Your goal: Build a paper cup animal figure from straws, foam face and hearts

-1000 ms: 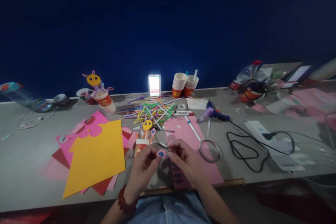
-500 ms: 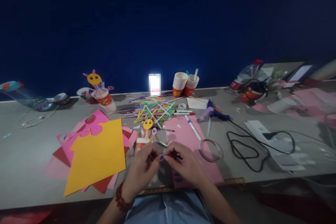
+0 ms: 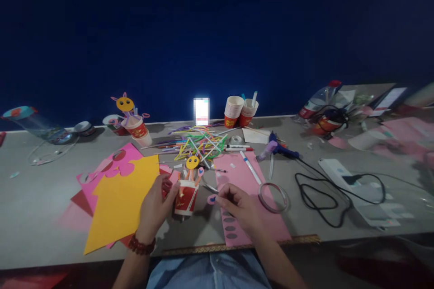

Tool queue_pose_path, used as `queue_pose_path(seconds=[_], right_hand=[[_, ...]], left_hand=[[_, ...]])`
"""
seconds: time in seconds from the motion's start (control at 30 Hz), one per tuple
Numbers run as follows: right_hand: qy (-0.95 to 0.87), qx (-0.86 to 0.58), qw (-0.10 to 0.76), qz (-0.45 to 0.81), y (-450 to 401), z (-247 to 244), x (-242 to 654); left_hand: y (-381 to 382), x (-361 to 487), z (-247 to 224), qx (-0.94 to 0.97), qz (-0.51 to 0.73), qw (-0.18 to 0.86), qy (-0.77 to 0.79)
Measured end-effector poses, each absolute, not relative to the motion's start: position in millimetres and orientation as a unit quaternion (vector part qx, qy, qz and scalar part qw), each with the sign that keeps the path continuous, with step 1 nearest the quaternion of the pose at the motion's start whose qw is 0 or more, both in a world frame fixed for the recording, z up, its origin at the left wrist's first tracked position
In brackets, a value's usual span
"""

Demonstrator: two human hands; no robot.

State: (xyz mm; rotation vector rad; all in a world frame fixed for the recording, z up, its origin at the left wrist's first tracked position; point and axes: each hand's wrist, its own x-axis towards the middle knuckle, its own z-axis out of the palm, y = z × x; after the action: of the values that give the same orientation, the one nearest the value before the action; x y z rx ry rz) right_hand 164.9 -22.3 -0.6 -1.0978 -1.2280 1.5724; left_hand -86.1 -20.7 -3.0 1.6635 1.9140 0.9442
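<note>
My right hand (image 3: 237, 205) pinches a small pink paper oval (image 3: 211, 199) with a blue mark on it. My left hand (image 3: 158, 205) is open, its fingers apart, close to the left side of a red paper cup (image 3: 185, 198); I cannot tell whether it touches the cup. From the cup rises a yellow round face (image 3: 192, 161) with black eyes. Beside that face stands another pink oval (image 3: 201, 172) with a blue heart, on an orange stem. Under my right hand lies a pink sheet (image 3: 233, 178) with a column of dark oval holes. Scissors (image 3: 209, 188) lie partly hidden beyond my fingers.
Yellow paper (image 3: 125, 203) tops a pile of pink and red sheets at left. Coloured pipe cleaners (image 3: 200, 144) lie behind the cup. A tape roll (image 3: 273, 198), a glue gun (image 3: 285, 149) and a power strip (image 3: 349, 189) with a looped cord are at right.
My hands have come apart. My left hand has let go of the small oval and moved left beside the cup, while my right hand keeps the oval.
</note>
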Motion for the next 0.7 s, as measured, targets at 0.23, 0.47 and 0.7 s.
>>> queue_pose_path(seconds=[0.23, 0.47, 0.7], right_hand=[[-0.435, -0.357, 0.412, 0.717, -31, -23, 125], [-0.432, -0.304, 0.465, 0.711, -37, -17, 130], [-0.489, -0.295, 0.454, 0.684, -36, -4, 151]], left_hand=[[-29, -65, -24, 0.600, 0.314, 0.290, 0.676], [-54, -44, -31, 0.504, 0.466, 0.419, 0.594], [-60, -41, -30, 0.481, 0.465, 0.448, 0.593]])
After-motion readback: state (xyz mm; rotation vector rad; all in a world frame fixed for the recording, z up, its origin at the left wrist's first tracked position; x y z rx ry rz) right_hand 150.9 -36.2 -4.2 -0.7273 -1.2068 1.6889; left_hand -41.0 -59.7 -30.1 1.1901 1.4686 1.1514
